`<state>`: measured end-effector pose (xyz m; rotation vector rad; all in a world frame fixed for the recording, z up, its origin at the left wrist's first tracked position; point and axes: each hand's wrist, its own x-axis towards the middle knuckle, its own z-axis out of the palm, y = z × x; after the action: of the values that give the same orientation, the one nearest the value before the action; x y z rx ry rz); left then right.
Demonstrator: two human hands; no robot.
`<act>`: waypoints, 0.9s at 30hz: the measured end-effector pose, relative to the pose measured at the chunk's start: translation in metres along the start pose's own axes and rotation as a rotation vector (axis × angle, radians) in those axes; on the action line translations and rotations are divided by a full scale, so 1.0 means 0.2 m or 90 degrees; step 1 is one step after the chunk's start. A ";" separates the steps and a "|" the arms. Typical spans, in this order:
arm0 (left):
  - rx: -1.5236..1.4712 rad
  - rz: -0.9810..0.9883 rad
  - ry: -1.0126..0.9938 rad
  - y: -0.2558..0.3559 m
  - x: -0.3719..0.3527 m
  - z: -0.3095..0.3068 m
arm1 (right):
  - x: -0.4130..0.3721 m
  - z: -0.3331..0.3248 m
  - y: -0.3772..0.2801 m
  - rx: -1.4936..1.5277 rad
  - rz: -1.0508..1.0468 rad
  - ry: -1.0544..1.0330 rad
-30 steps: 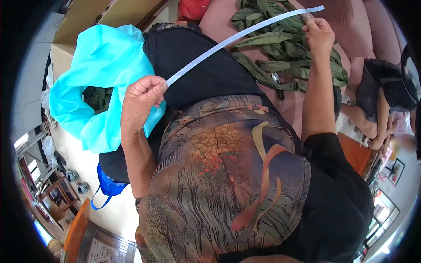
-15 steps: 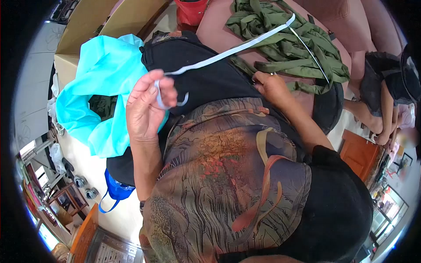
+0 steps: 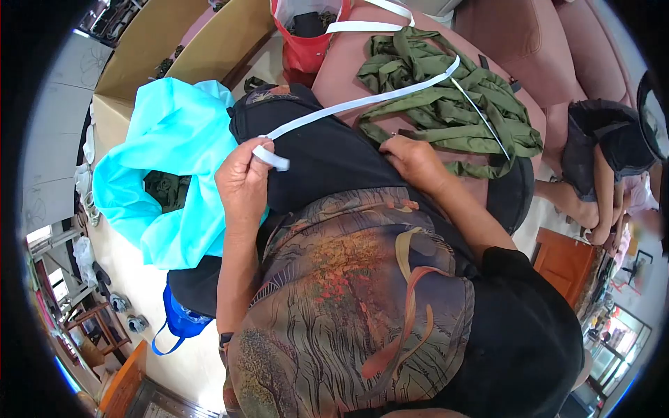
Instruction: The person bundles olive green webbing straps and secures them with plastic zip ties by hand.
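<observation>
My left hand (image 3: 242, 177) is raised over my lap, its fingers closed round a white elastic band (image 3: 362, 102). A short end of the band curls out beside the thumb. Its long part runs right, across the black cloth (image 3: 313, 153) on my lap, onto a heap of olive-green fabric strips (image 3: 446, 104). At the heap's near edge, my right hand (image 3: 418, 164) is closed at the end of a green strip; the fingertips are partly hidden. A bright turquoise cloth bag (image 3: 181, 139) lies left of my left hand, with dark green fabric showing in its opening.
The heap rests on a pink padded seat (image 3: 355, 66). Behind are a red bag (image 3: 303, 52) and an open cardboard box (image 3: 216, 45). A blue bag (image 3: 182, 313) is on the floor at left. Another person's bare legs (image 3: 575, 191) show at far right.
My left hand has closed and turned on the band, which now sags slightly and lies lower. My right hand has shifted a little left and down. The view has tilted, showing more of the red bag.
</observation>
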<state>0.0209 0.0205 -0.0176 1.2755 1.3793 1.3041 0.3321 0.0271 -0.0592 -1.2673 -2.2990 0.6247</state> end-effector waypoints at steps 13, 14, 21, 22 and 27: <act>-0.363 -0.209 -0.039 0.11 0.02 -0.15 | 0.25 -0.09 -0.07 0.791 0.452 -0.070; -0.380 -0.205 -0.031 0.10 0.02 -0.14 | 0.26 -0.08 -0.06 0.788 0.448 -0.042; -0.118 -0.170 -0.095 0.14 0.01 -0.06 | 0.25 -0.09 -0.09 0.639 0.349 -0.068; -0.059 -0.160 -0.136 0.14 0.01 -0.06 | 0.25 -0.10 -0.12 0.621 0.320 -0.053; -0.052 -0.193 -0.242 0.16 0.00 0.05 | 0.24 -0.15 -0.32 0.533 0.221 -0.022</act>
<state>0.0354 0.0204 0.0123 1.1366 1.1794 0.8507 0.2833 0.0432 0.0096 -1.1982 -1.5232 1.5253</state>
